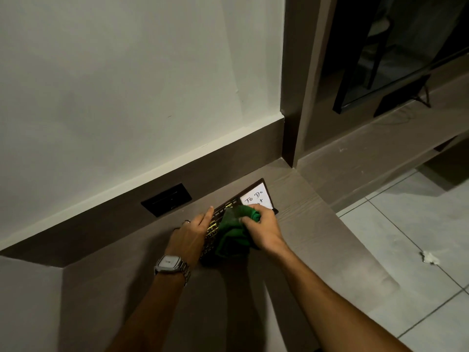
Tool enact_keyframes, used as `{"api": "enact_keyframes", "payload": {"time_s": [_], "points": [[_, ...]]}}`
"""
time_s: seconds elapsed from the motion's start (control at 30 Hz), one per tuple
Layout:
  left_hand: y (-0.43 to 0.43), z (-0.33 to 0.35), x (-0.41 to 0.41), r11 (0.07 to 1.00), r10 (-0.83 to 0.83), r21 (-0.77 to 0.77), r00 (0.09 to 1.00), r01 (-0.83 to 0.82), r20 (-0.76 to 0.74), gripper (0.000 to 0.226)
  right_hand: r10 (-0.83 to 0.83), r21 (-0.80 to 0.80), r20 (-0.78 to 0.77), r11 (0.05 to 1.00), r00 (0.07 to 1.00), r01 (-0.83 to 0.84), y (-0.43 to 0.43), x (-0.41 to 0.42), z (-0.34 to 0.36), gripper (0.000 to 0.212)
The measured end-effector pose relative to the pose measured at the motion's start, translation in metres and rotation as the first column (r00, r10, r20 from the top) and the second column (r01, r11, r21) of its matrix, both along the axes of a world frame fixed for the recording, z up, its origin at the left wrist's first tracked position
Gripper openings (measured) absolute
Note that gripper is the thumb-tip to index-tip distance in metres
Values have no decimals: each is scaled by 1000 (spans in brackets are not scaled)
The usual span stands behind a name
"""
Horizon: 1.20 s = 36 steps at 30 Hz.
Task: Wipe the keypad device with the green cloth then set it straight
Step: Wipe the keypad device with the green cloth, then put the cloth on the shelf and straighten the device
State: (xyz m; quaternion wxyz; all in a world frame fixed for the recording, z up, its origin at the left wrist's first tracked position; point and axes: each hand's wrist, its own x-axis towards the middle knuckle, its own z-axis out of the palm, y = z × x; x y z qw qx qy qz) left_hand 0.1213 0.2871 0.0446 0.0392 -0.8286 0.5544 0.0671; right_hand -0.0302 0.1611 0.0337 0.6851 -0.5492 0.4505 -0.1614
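Note:
The keypad device [229,205] is a dark flat board with gold-edged keys and a white "To Do" panel at its far end. It lies at an angle on the brown wooden counter [312,224]. My left hand [191,235], wearing a silver watch and rings, rests on the device's left edge with its index finger stretched along it. My right hand [264,229] is closed on the bunched green cloth [234,232], which lies pressed on the keys. The device's near half is hidden under cloth and hands.
A black wall socket plate [166,199] sits in the brown backsplash to the left. The counter's right edge drops to a tiled floor with a crumpled scrap [429,257]. Beyond the corner post, a dark screen [396,62] stands on a lower shelf.

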Motion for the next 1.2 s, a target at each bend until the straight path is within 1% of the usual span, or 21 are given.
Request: {"api": "enact_keyframes", "payload": {"time_s": [0.07,0.13,0.27,0.33,0.4,0.47,0.57,0.63,0.67,0.73,0.8,0.9,0.93,0.97,1.0,1.03,1.07,1.1,1.13,1.17,1.2], "points": [[-3,4,-1,998,46,32,999,-45,-12,88,-83,92,100,993,992,74,-22,-8,8,18],[-10,11,-1,998,59,19,998,-59,2,94,-181,163,170,975,969,154,-50,-18,16,20],[-61,31,-10,991,8,-131,999,-1,53,94,-353,213,265,929,897,303,-108,-47,28,26],[-103,37,-24,976,-60,-202,993,79,100,90,-456,251,255,883,853,397,-137,-64,28,27],[-148,35,-46,952,-124,-271,990,140,74,82,-551,289,217,825,806,486,-168,-83,19,27],[-191,26,-71,934,-183,-307,983,182,25,77,-627,336,187,765,756,550,-198,-101,3,24],[-235,-2,-107,939,-223,-277,974,203,-41,75,-672,352,142,720,726,598,-233,-121,-29,32],[-250,-31,-128,953,-227,-220,971,208,-69,77,-678,361,102,707,728,608,-252,-127,-56,36],[-253,-45,-136,965,-211,-177,973,193,-93,82,-670,352,78,712,739,608,-257,-127,-67,36],[-256,-77,-145,987,-151,-70,979,142,-140,96,-630,313,22,742,776,593,-267,-127,-88,29],[-254,-106,-149,995,-99,-18,984,97,-150,105,-583,284,9,781,813,557,-274,-123,-108,23],[-248,-132,-151,997,-77,-38,984,71,-158,106,-546,213,-19,817,838,537,-283,-115,-129,24],[-247,-137,-151,996,-77,-57,985,69,-154,105,-536,177,-50,826,843,536,-284,-111,-134,29],[-246,-141,-151,995,-76,-71,986,66,-150,105,-521,106,-93,842,848,529,-285,-108,-140,35],[-247,-143,-152,995,-74,-83,987,62,-143,105,-485,-18,-164,872,859,489,-285,-106,-144,42],[-246,-144,-152,994,-72,-89,987,60,-141,104,-432,-174,-271,901,860,398,-285,-105,-148,47],[-246,-145,-152,994,-73,-92,987,61,-143,104,-395,-320,-393,905,830,280,-283,-104,-149,52],[-246,-145,-152,994,-75,-94,987,62,-142,104,-400,-430,-480,883,780,188,-281,-103,-149,56],[-246,-145,-153,994,-75,-93,987,63,-140,104,-433,-491,-517,857,738,159,-280,-103,-147,58],[-246,-145,-153,994,-75,-93,987,62,-141,104,-474,-533,-516,830,714,165,-279,-103,-144,59],[-242,-142,-152,994,-71,-94,987,59,-141,104,-504,-574,-491,801,710,171,-274,-101,-139,59]]}}
